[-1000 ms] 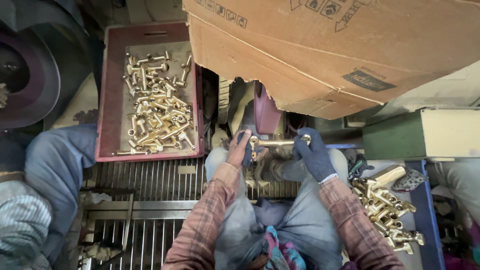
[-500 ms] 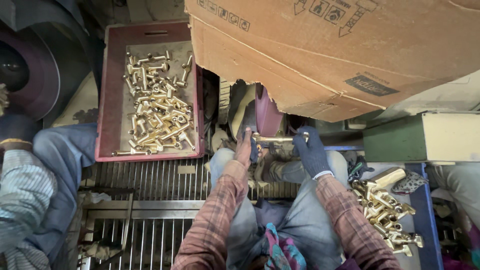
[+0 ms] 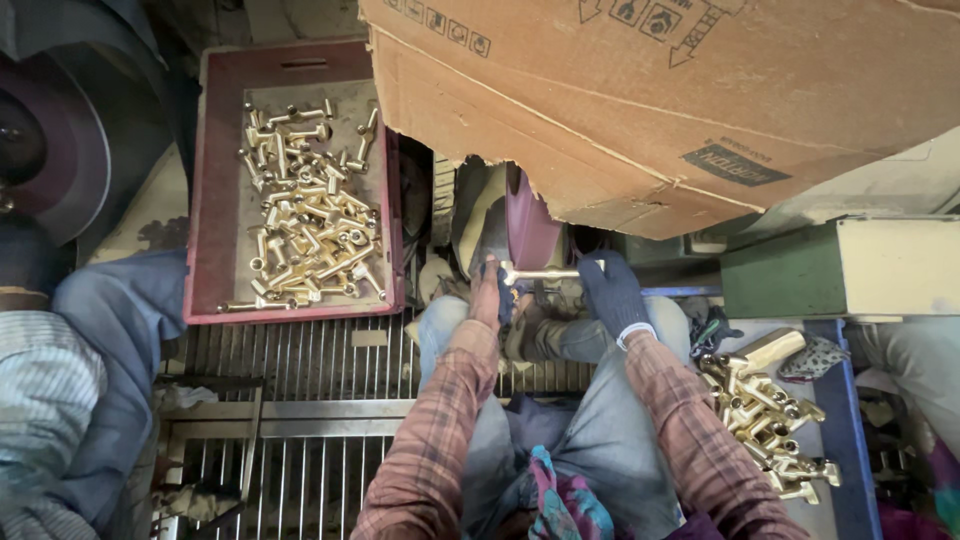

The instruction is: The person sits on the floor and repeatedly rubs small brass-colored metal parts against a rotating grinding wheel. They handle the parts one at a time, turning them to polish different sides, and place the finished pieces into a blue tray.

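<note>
The brass rod (image 3: 543, 274) lies level between the two hands, just below the edge of the wheel (image 3: 530, 228). The left hand (image 3: 488, 297) pinches the rod's left end, where a small cross-piece shows; a dark cloth sits between palm and metal. The right hand (image 3: 610, 292), in a dark glove, is closed around the rod's right end. Whether the rod touches the wheel cannot be told from this view.

Both forearms wear plaid sleeves and rest over the person's knees, above a metal grate (image 3: 330, 360).

A red crate (image 3: 200, 200) stands to the left of the hands, well apart from them. It holds a loose heap of brass parts (image 3: 305, 215), mostly T-shaped.

A second heap of brass fittings (image 3: 765, 405) lies to the right of the right forearm, on a blue tray (image 3: 845, 430).

A brown cardboard sheet (image 3: 700, 100) hangs over the wheel from the upper right. Its lower edge is torn. It bears black handling symbols near the top edge and a dark rectangular label near the lower right.

A green and cream box (image 3: 840, 268) sits to the right of the hands, below the cardboard.

Another person's blue trouser leg (image 3: 120, 330) shows at the left edge.
</note>
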